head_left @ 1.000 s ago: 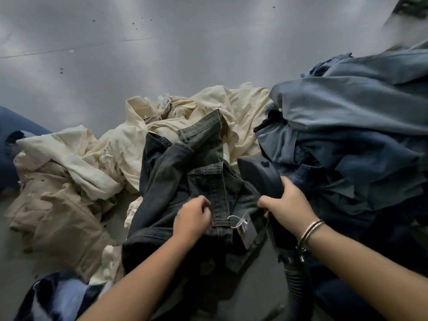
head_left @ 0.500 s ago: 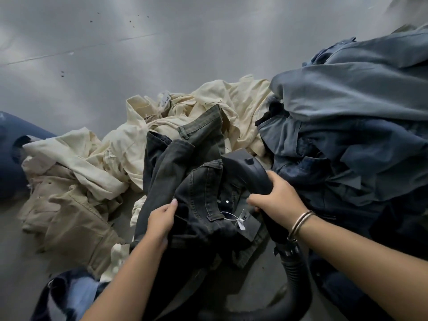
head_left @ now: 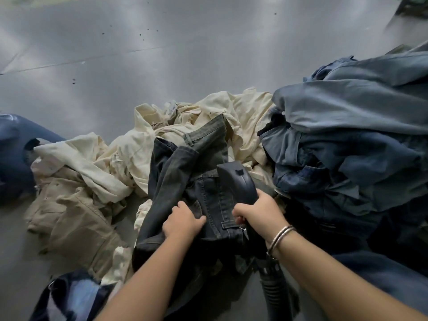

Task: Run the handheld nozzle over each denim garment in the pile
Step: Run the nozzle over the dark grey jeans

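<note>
Dark grey jeans (head_left: 176, 172) lie crumpled on the floor in front of me, waistband towards the right. My left hand (head_left: 183, 222) grips a fold of them near the waistband. The black handheld nozzle (head_left: 238, 181) rests with its head on the jeans' waist, and my right hand (head_left: 259, 214) holds its handle. A ribbed black hose (head_left: 274, 288) runs down from the nozzle. A pile of blue denim garments (head_left: 352, 147) rises on the right.
Cream and beige garments (head_left: 97, 179) are heaped left of and behind the jeans. More blue denim lies at the far left (head_left: 14, 156) and the bottom left (head_left: 74, 297). Grey polished floor (head_left: 162, 54) stretches beyond the piles.
My left hand has moved right and forward along the jeans and flattened the bunched waist area. The nozzle has slid a little farther over the waistband. The hang tag is now hidden.
</note>
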Tool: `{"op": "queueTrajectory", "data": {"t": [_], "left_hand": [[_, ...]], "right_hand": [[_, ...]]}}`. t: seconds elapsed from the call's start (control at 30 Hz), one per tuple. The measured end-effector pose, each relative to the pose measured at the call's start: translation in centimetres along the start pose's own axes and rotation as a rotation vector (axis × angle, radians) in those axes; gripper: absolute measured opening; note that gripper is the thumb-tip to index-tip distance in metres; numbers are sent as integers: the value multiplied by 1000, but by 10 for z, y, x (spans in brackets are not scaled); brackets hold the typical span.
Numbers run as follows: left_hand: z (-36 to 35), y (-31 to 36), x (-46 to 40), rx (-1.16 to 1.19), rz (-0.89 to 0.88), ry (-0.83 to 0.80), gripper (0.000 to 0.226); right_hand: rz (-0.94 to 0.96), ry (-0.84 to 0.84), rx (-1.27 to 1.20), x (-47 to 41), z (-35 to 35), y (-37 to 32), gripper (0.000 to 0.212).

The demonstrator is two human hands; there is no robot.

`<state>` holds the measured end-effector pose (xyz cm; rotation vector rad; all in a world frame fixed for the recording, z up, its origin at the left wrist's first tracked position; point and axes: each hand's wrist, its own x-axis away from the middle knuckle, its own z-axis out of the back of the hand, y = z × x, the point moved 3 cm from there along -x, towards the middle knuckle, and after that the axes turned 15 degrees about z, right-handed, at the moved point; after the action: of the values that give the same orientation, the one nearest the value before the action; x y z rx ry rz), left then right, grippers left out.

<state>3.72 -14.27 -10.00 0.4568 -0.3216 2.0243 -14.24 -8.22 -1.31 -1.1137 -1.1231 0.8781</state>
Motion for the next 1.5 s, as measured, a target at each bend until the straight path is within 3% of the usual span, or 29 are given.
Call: {"op": "queueTrajectory", "data": {"t": [0.1, 0.17, 0.2, 0.33, 0.4, 0.47, 0.53, 0.63, 0.7, 0.93, 1.07, 1.13, 1.27, 1.4, 1.5], "left_hand": [[-2, -1, -12, -178, -85, 12, 32], [7, -7, -19, -11, -89, -74, 16], [16, -11, -23, 199, -74, -124, 12], [79, -6, -11, 1433, 92, -482, 35], [128, 11, 1, 1690, -57, -449, 39], [186, 25, 10, 1801, -287, -316, 43], [237, 30, 5, 1778, -417, -208, 43], [287, 38, 5, 1180, -529, 87, 34], [280, 50, 26, 868, -670, 203, 45], [133, 27, 74, 459, -607, -160, 56], [99, 6, 105, 650, -587, -459, 47], [89, -1, 112, 825, -481, -581, 56], [85, -10, 108, 1098, -235, -695, 42], [92, -17, 103, 1064, -206, -689, 27], [98, -13, 106, 732, -412, -544, 14]], "right_hand": [[-54, 11, 5, 2, 1, 11, 19], [-57, -39, -41, 0, -5, 5, 20], [-47, -82, -57, 0, -10, -1, 21], [155, -206, -26, 4, -22, -41, 27], [277, -231, -13, 6, -18, -67, 31], [375, -233, -42, 9, -7, -90, 32], [439, -196, -98, 13, 9, -108, 31], [481, -122, -226, 18, 30, -126, 30], [468, -92, -276, 18, 41, -130, 21], [383, -163, -274, 11, 27, -105, 17], [301, -324, -222, 9, 7, -81, 30], [221, -374, -238, 12, -2, -69, 28], [129, -361, -248, 14, -11, -54, 25], [204, -313, -191, 4, -12, -64, 24], [264, -286, -171, -4, -13, -79, 22]]}}
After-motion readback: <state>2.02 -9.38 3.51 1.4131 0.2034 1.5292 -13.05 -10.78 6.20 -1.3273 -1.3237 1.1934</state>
